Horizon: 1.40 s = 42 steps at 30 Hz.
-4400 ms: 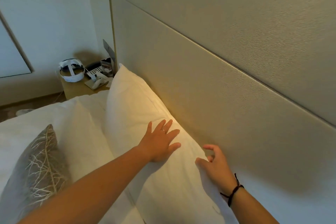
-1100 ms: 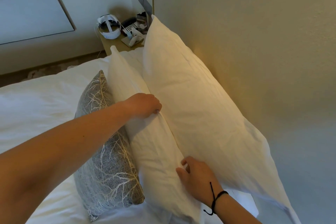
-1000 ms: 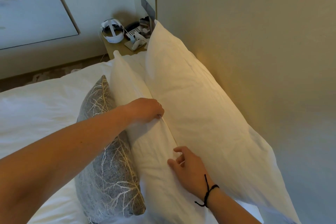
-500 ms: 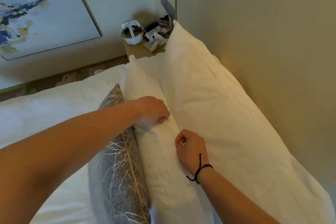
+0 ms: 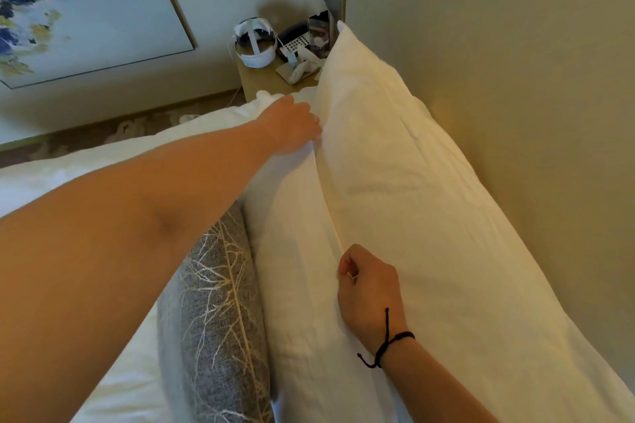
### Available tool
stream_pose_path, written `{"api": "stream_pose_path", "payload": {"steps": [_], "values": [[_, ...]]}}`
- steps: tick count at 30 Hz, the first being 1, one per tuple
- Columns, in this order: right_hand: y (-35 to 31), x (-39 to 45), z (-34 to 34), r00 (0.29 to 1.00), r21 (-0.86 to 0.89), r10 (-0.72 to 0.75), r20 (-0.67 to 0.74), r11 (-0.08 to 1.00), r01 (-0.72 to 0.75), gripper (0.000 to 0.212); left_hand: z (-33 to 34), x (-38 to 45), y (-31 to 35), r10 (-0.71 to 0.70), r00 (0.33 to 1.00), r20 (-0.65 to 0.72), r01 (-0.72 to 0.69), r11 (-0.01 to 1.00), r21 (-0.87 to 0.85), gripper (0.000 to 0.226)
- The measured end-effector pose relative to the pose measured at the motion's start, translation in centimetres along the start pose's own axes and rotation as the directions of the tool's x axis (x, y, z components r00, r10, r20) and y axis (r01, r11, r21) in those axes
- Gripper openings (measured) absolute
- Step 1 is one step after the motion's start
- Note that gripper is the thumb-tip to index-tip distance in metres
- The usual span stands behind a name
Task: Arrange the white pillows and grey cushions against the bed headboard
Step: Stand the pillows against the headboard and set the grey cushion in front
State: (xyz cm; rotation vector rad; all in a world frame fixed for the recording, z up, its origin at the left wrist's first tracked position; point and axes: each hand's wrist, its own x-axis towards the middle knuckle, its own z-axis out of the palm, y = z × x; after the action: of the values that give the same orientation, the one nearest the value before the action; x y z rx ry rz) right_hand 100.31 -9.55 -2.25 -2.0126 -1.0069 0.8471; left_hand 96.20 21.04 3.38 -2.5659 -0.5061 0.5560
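A large white pillow (image 5: 412, 203) leans against the beige headboard (image 5: 498, 79). A second white pillow (image 5: 295, 251) stands on edge in front of it. A grey cushion (image 5: 220, 312) with a pale branch pattern leans against that second pillow on the left. My left hand (image 5: 292, 125) grips the far top edge of the second pillow, its fingertips hidden in the fold. My right hand (image 5: 367, 288), with a black cord at the wrist, is curled and pinches the fabric at the seam between the two pillows.
A wooden bedside table (image 5: 271, 79) at the far end carries a white headset (image 5: 256, 43), a phone (image 5: 295, 41) and small items. A framed painting (image 5: 79, 7) hangs on the left wall. The white duvet (image 5: 103, 161) covers the bed to the left.
My left hand has slid from the middle of the second pillow's top edge to its far end. My right hand stays curled at the seam. The view has tilted further along the bed.
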Motion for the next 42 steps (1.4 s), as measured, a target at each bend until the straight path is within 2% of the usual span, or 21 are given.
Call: {"api": "stream_pose_path", "payload": {"steps": [2,5,8,12,15,18,23,26,28,31,36,38,40,42], "values": [[0.1,0.0,-0.4,1.000,-0.012,0.003,-0.008,1.000,-0.003,0.026,-0.3,0.9,1.0,-0.025,0.998,-0.064,0.023,0.999,-0.033,0.026],[0.2,-0.2,-0.5,1.000,-0.125,0.001,0.032,0.992,0.003,0.023,0.3,0.9,2.7,-0.123,0.992,-0.023,0.119,0.984,-0.131,0.026],[0.1,-0.3,-0.2,0.998,-0.230,-0.004,0.056,0.973,0.017,0.023,1.3,0.1,3.4,-0.258,0.966,-0.008,0.250,0.944,-0.216,0.036],[0.1,-0.6,0.3,1.000,-0.216,0.007,0.021,0.976,-0.002,0.024,2.2,-1.6,3.4,-0.363,0.930,0.059,0.358,0.859,-0.367,0.053],[0.2,-1.3,0.1,1.000,-0.180,-0.009,0.007,0.984,0.010,0.021,2.6,-3.4,4.4,-0.316,0.947,0.063,0.306,0.821,-0.482,0.050],[0.5,-2.7,-0.4,1.000,-0.121,-0.019,0.022,0.992,0.021,0.012,2.7,-5.7,7.0,-0.195,0.980,0.024,0.175,0.811,-0.558,0.043],[2.2,-6.3,-1.2,0.994,-0.126,0.040,0.104,0.992,-0.026,0.015,3.2,-8.7,11.0,0.110,0.993,0.033,-0.081,0.873,-0.481,0.039],[3.0,-8.4,-1.8,0.991,-0.153,0.086,0.099,0.986,-0.070,0.020,2.0,-9.4,11.8,0.213,0.977,0.005,-0.188,0.873,-0.450,0.036],[3.3,-9.7,-2.2,0.992,-0.163,0.099,0.083,0.983,-0.084,0.023,0.8,-9.6,12.2,0.250,0.968,0.002,-0.221,0.860,-0.460,0.026],[3.5,-11.4,-2.7,0.992,-0.191,0.096,0.077,0.978,-0.080,0.025,-0.9,-9.9,12.4,0.272,0.962,0.004,-0.237,0.847,-0.475,0.015],[4.0,-13.1,-4.2,0.998,-0.242,0.042,0.056,0.970,-0.027,0.021,-2.1,-10.6,13.0,0.296,0.951,0.090,-0.247,0.901,-0.356,0.035],[4.2,-13.4,-4.4,0.999,-0.285,0.021,0.033,0.958,-0.011,0.022,-2.2,-10.9,13.7,0.282,0.954,0.102,-0.240,0.923,-0.302,0.036],[4.4,-13.5,-4.1,0.999,-0.406,0.009,0.046,0.914,0.010,0.022,-2.3,-11.2,14.1,0.210,0.977,0.025,-0.190,0.925,-0.329,0.035],[4.5,-13.4,-3.5,0.995,-0.513,0.022,0.100,0.858,0.032,0.019,-2.4,-11.9,14.2,0.080,0.993,-0.085,-0.108,0.910,-0.400,0.035]]}}
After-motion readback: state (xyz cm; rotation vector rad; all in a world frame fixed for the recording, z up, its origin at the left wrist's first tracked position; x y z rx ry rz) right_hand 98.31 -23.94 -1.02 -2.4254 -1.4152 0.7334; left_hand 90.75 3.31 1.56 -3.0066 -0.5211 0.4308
